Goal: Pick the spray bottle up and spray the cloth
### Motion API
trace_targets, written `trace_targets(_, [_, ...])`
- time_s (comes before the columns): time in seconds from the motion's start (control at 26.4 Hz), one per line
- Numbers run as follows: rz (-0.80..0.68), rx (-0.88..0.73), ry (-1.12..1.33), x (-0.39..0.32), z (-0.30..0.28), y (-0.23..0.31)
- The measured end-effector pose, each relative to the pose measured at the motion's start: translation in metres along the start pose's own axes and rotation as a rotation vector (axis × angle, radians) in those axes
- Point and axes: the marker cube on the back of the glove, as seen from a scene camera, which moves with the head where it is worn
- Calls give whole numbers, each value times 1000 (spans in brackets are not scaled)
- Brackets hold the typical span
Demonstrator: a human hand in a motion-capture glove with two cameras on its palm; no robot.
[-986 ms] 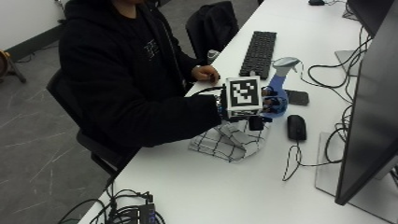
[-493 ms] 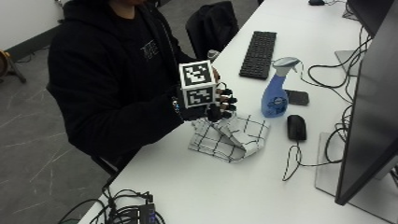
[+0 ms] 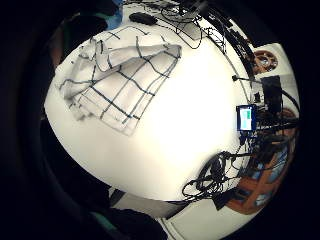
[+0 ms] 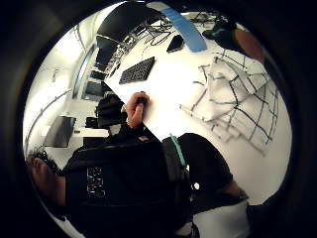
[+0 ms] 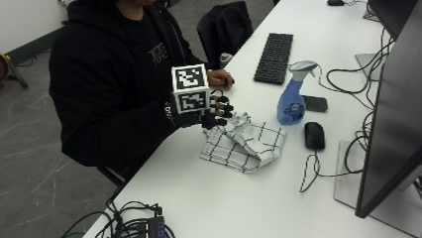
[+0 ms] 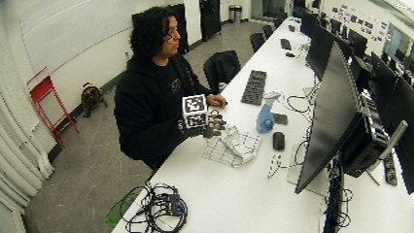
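In the outside view, the right hand [image 5: 210, 113] is hovering over the worktop [image 5: 217, 198] edge beside the cloth [image 5: 242, 142], its grip loosely curled and pinching nothing. The bottle [image 5: 292, 98] is standing upright on the worktop beyond the cloth, apart from the hand and just beside a phone [image 5: 316, 103] and a mouse [image 5: 314, 135]. The bare hand [image 5: 219, 78] is resting near the keyboard [image 5: 274, 50].

In the wide outside view, the same layout is showing: bottle [image 6: 265, 114] past the cloth [image 6: 232, 145], monitors along the far side.

In the little-finger palm view, the cloth [image 3: 115, 75] is lying crumpled on the worktop, with nothing in the grip.

In the thumb-side palm view, the bottle [image 4: 183, 25] is appearing well beyond the cloth [image 4: 242, 104].

The likely risk: reaching across the bunched cloth could drag it, and a sideways knock against the tall bottle could be tipping it onto the phone or mouse. Spray drifting past the cloth could be wetting those electronics.

The bottle looks to be holding blue liquid; how full, I cannot tell.
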Motion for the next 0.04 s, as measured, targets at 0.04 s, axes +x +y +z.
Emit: trace_targets(0.04, [0,-2,0,0,0,1])
